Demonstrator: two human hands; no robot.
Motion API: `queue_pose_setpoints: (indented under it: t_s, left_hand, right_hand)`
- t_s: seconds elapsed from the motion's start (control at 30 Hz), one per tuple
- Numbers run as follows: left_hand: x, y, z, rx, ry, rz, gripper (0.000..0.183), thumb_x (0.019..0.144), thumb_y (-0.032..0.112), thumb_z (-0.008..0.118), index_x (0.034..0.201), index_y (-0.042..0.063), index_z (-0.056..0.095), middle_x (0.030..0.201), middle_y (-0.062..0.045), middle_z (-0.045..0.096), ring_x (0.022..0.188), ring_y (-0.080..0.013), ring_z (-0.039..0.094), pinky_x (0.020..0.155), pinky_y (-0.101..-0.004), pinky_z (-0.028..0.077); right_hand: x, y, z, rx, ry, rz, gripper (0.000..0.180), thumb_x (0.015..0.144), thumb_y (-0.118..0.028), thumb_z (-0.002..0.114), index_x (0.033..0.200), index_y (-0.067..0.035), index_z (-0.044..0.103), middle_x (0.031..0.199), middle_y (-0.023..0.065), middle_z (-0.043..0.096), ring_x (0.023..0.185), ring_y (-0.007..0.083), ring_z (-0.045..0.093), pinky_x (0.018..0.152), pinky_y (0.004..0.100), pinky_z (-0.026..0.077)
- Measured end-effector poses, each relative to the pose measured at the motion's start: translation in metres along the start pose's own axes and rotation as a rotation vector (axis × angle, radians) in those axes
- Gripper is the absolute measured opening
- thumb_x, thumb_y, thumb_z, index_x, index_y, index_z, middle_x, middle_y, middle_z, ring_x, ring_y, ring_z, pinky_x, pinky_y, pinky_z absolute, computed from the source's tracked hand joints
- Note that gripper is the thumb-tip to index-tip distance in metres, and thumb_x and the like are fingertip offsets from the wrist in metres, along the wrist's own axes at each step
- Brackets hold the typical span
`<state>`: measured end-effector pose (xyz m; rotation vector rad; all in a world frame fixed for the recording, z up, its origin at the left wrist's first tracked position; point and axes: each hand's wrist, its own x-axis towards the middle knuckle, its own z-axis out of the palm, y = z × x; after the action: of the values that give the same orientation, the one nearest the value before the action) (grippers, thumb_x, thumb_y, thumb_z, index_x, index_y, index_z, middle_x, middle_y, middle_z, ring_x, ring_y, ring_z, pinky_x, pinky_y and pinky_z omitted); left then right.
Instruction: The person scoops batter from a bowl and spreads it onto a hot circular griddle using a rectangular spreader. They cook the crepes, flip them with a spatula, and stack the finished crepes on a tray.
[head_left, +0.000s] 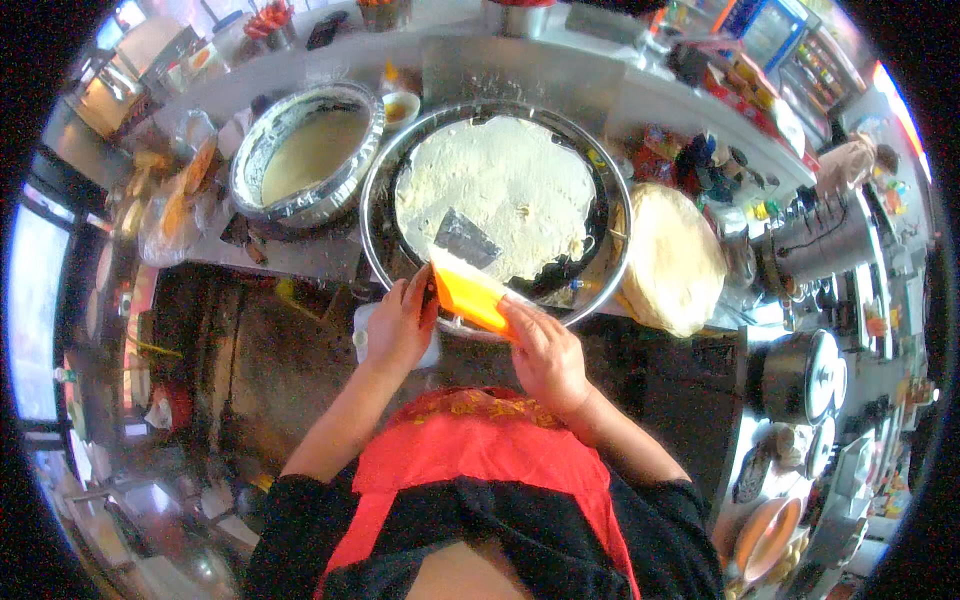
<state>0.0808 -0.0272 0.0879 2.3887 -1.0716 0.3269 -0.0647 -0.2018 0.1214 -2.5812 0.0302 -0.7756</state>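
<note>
My right hand (551, 356) grips the right end of an orange plastic scraper (469, 294), whose pale upper edge looks coated with batter. At its other end, the fingers of my left hand (400, 322) are closed around what looks like a dark handle. Just beyond the orange scraper is the flat grey blade of a metal scraper (469, 238), seen over the batter; its join to the handle is hidden. Pale batter (495, 176) covers most of a round black griddle (585, 259) with a shiny metal rim (628, 199). Both hands are at the griddle's near edge.
Left of the griddle stands a large metal pot of batter (307, 154), with a small bowl (401, 109) beside it. A stack of round flatbreads (675, 259) sits at right. Farther right are a lidded pot (806, 377) and a person (847, 166).
</note>
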Motion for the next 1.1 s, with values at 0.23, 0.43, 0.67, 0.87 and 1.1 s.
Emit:
queue_pose_setpoints:
  t_s: [0.23, 0.43, 0.67, 0.87, 1.1]
  left_hand:
    - [-0.001, 0.013, 0.016, -0.102, -0.035, 0.087, 0.044, 0.082, 0.022, 0.063, 0.122, 0.006, 0.051, 0.101, -0.016, 0.061, 0.082, -0.0361, 0.061, 0.07, -0.0426, 0.053]
    - [0.009, 0.038, -0.007, -0.168, -0.085, 0.006, 0.033, 0.084, 0.019, 0.062, 0.114, 0.007, 0.055, 0.098, -0.014, 0.061, 0.084, -0.0355, 0.06, 0.066, -0.042, 0.051]
    - [0.0, 0.006, 0.011, -0.158, 0.021, -0.06, 0.043, 0.085, 0.02, 0.061, 0.123, 0.007, 0.049, 0.092, -0.016, 0.057, 0.079, -0.0373, 0.058, 0.065, -0.0446, 0.048]
    - [0.009, 0.016, -0.005, -0.155, 0.138, 0.077, 0.047, 0.078, 0.012, 0.068, 0.121, 0.0, 0.052, 0.081, -0.013, 0.056, 0.072, -0.0322, 0.057, 0.061, -0.0406, 0.047]
    - [0.019, 0.015, 0.001, -0.121, 0.112, 0.076, 0.049, 0.079, 0.012, 0.067, 0.124, 0.002, 0.05, 0.084, -0.014, 0.055, 0.072, -0.0325, 0.056, 0.061, -0.0397, 0.047]
  right_hand:
    - [0.035, -0.001, 0.015, 0.036, 0.109, -0.096, 0.043, 0.073, 0.003, 0.058, 0.115, -0.003, 0.059, 0.117, 0.0138, 0.06, 0.106, 0.0267, 0.061, 0.088, 0.0376, 0.05]
    - [0.053, 0.009, 0.023, 0.008, 0.208, -0.057, 0.048, 0.074, -0.005, 0.054, 0.122, -0.004, 0.055, 0.123, 0.0129, 0.057, 0.115, 0.0288, 0.055, 0.096, 0.0377, 0.046]
    - [0.053, -0.004, 0.009, 0.203, 0.376, 0.154, 0.033, 0.083, 0.001, 0.057, 0.116, -0.001, 0.054, 0.101, 0.0165, 0.063, 0.089, 0.0293, 0.063, 0.079, 0.0379, 0.051]
    - [0.069, 0.074, 0.002, 1.183, 0.71, 0.796, 0.028, 0.094, -0.021, 0.051, 0.115, -0.003, 0.047, 0.105, 0.0109, 0.058, 0.087, 0.0195, 0.059, 0.066, 0.031, 0.051]
    - [0.023, 0.038, 0.003, 1.368, 0.213, 1.313, 0.027, 0.093, -0.024, 0.049, 0.113, -0.005, 0.05, 0.098, 0.0077, 0.061, 0.078, 0.0182, 0.061, 0.051, 0.0297, 0.05]
